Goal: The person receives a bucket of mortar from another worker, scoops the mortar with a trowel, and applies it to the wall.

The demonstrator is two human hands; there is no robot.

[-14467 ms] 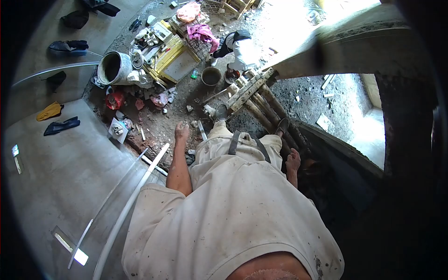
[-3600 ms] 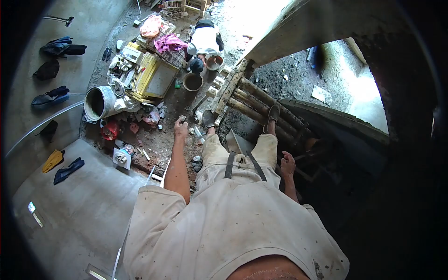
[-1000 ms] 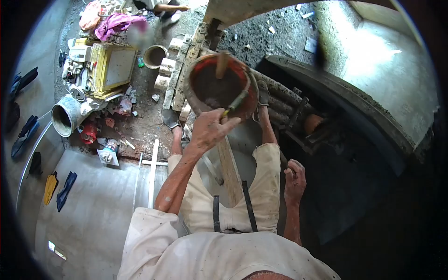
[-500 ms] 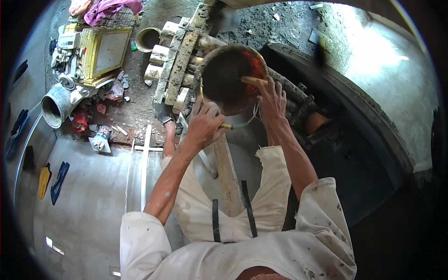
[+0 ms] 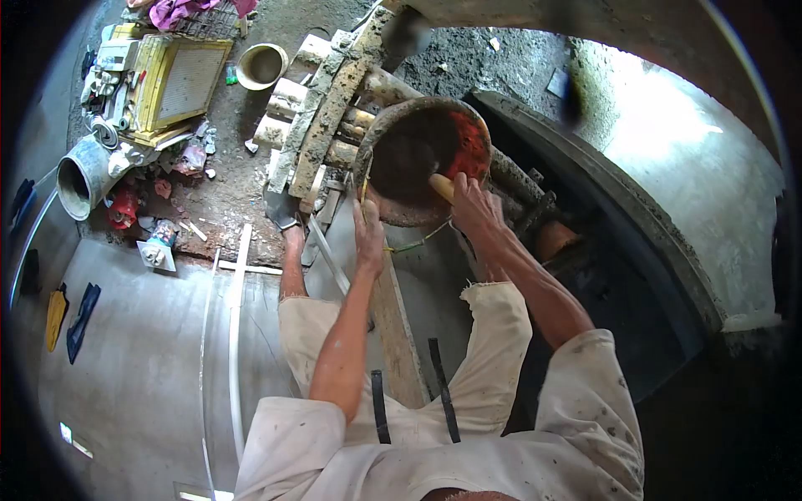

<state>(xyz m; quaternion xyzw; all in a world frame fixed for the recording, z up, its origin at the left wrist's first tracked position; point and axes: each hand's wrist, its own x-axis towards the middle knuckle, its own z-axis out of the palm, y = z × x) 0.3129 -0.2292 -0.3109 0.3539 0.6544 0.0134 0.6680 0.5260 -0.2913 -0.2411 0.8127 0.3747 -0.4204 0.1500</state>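
A round bucket (image 5: 387,207) with a dark inside and a red-orange patch on its far right wall stands tilted in front of me. My left hand (image 5: 368,238) is closed at its near left side, on a thin yellowish cord handle (image 5: 415,245) that loops below the rim. My right hand (image 5: 476,207) grips a light wooden handle (image 5: 442,187) over the near right rim. The tool's working end is lost in the dark bucket.
Muddy wooden planks (image 5: 322,125) and round logs lie beyond the bucket. A dark trough with a curved rim (image 5: 618,179) is at right. At left are a tilted metal bucket (image 5: 73,185), a yellow-framed panel (image 5: 185,81) and a small pot (image 5: 261,67).
My right hand and the wooden handle have moved down and toward me, nearer the rim. My left hand has turned more upright at the bucket's left side. The view has shifted slightly.
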